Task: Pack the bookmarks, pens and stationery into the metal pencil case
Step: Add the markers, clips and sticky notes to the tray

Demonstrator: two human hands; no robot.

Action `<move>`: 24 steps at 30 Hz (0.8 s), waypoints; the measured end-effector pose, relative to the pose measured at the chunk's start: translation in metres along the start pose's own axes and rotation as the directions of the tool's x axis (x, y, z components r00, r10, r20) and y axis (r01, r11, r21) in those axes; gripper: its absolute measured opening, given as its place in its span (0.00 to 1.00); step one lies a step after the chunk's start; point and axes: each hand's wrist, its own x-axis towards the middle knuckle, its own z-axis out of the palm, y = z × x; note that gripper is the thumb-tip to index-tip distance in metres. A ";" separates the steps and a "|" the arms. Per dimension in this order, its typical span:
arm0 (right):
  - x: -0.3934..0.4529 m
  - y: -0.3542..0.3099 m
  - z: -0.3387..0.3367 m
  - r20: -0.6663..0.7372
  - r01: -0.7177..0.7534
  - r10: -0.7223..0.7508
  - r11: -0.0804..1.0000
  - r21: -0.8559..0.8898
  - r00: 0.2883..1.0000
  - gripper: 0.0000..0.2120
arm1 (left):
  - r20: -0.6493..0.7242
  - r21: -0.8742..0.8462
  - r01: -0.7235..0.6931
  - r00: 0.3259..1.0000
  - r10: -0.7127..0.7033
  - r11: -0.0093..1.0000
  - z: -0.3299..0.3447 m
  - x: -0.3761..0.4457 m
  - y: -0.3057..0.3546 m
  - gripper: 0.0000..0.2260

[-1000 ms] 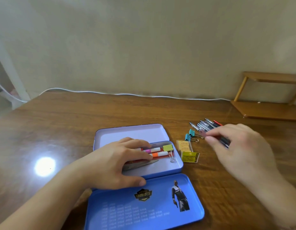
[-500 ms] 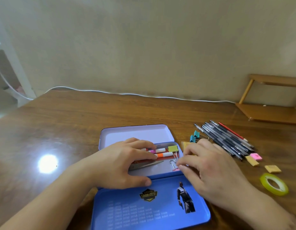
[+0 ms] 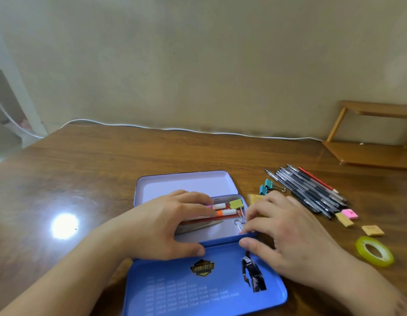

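Observation:
The metal pencil case lies open: a lilac tray half (image 3: 182, 185) at the back and a blue printed lid (image 3: 175, 288) in front. An inner tray (image 3: 220, 241) holds two markers (image 3: 224, 212), a yellow binder clip (image 3: 235, 203) and a silver strip (image 3: 202, 225). My left hand (image 3: 157, 224) grips this tray, thumb on its front edge and fingers over the markers. My right hand (image 3: 287, 231) is at the tray's right end, pinching a small pink binder clip (image 3: 240, 233) whose wire loop lies inside. A pile of pens (image 3: 312, 192) lies to the right.
Two teal binder clips (image 3: 265, 187) and a tan packet (image 3: 255, 198) lie beside the case. A pink eraser (image 3: 349, 213), tan erasers (image 3: 372, 230) and a green tape roll (image 3: 374, 250) sit farther right. A wooden shelf (image 3: 369, 153) stands at the back right, with a white cable (image 3: 175, 129) along the wall.
My right hand has come from the pen pile back to the tray's right end with a small pink clip. My left hand has stayed on the tray.

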 end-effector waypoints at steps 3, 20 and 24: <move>-0.002 0.009 -0.009 -0.139 -0.040 0.077 0.968 0.248 0.987 0.13 | -0.004 0.006 -0.004 1.000 0.004 1.000 0.000 -0.001 0.000 0.31; 0.006 0.061 0.006 0.112 -0.390 0.382 0.919 0.062 0.917 0.18 | 0.002 -0.016 -0.002 1.000 0.002 1.000 0.000 -0.002 -0.005 0.30; 0.004 0.063 0.006 0.041 -0.406 0.405 0.913 0.039 0.914 0.12 | 0.017 -0.031 0.021 1.000 -0.020 0.999 0.000 -0.003 -0.007 0.31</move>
